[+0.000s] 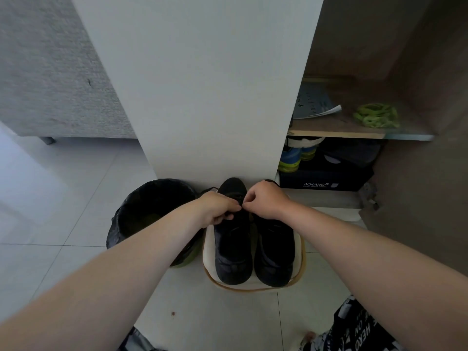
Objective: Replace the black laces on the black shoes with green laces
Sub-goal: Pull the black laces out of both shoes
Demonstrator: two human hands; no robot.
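Two black shoes stand side by side on a white stool (300, 252), heels toward me: the left shoe (233, 249) and the right shoe (274, 252). My left hand (219, 207) and my right hand (266, 201) meet over the lacing of the left shoe, fingers curled and pinching its black lace; the lace itself is dark and hard to make out. A bundle of green laces (376, 115) lies on the open cabinet's shelf at the right, well away from both hands.
A bin lined with a black bag (152, 211) stands left of the stool. A white panel (202, 84) rises behind the shoes. The open cabinet holds a booklet (314, 102), coloured shoes (293, 158) and a dark shoebox (326, 178). My knee (354, 330) is at the bottom right.
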